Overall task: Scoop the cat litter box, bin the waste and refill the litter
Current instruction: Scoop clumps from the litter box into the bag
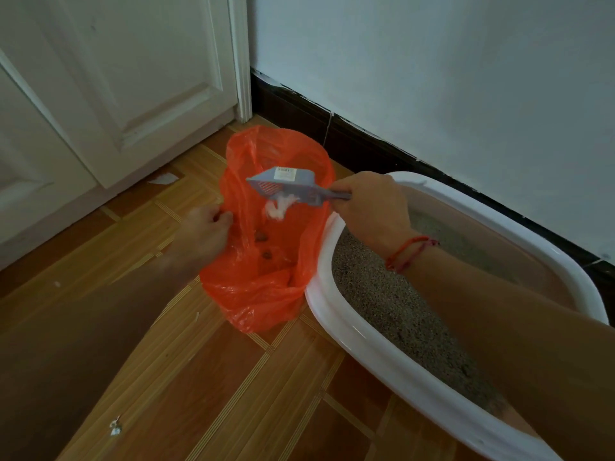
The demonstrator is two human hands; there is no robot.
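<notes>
An orange plastic bag [266, 287] stands open on the wooden floor beside the litter box [359, 331], a white-rimmed tray holding grey litter [382, 294]. My right hand [369, 207] grips the handle of a grey slotted scoop [283, 184], turned over above the bag's mouth. A white clump [278, 206] hangs or falls just below the scoop. Two small brown lumps [261, 237] lie inside the bag. My left hand [208, 227] pinches the bag's left edge and holds it open.
A white panelled door [116, 88] stands behind the bag on the left. The wall with a dark skirting board [366, 141] runs behind the litter box. Small white scraps [115, 427] lie on the floor near the front and by the door [163, 178].
</notes>
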